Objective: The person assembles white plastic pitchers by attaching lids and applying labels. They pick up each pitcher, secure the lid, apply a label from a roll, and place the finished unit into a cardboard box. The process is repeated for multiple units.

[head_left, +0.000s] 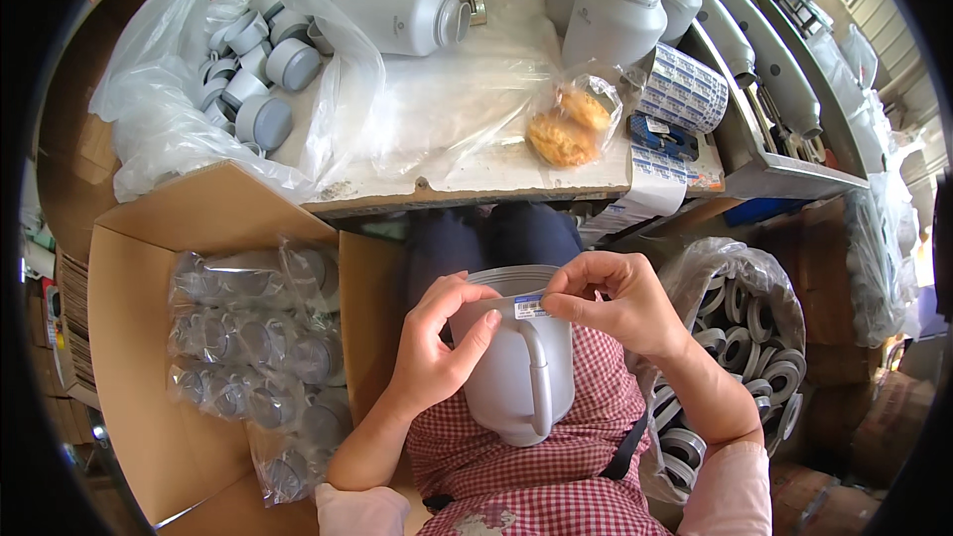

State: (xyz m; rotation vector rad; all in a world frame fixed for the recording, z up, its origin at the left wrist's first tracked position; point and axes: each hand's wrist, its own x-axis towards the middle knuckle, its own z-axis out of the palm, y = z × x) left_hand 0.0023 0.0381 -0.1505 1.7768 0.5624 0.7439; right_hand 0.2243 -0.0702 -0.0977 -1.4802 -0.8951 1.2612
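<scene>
A grey plastic jug [506, 377] with a side handle rests upright in my lap against a red checked apron. My left hand [437, 342] wraps the jug's left side, thumb lying across its upper wall. My right hand [615, 303] pinches a small blue and white sticker [529, 307] and presses it onto the jug just below the rim, above the handle.
An open cardboard box [129, 337] at my left holds bagged grey jugs. The worktable [496, 174] ahead carries a bag of grey caps [253, 69], upright and lying jugs [615, 15], a label roll [683, 87] and a bag of pastries [566, 129]. A bag of rings [745, 337] sits at my right.
</scene>
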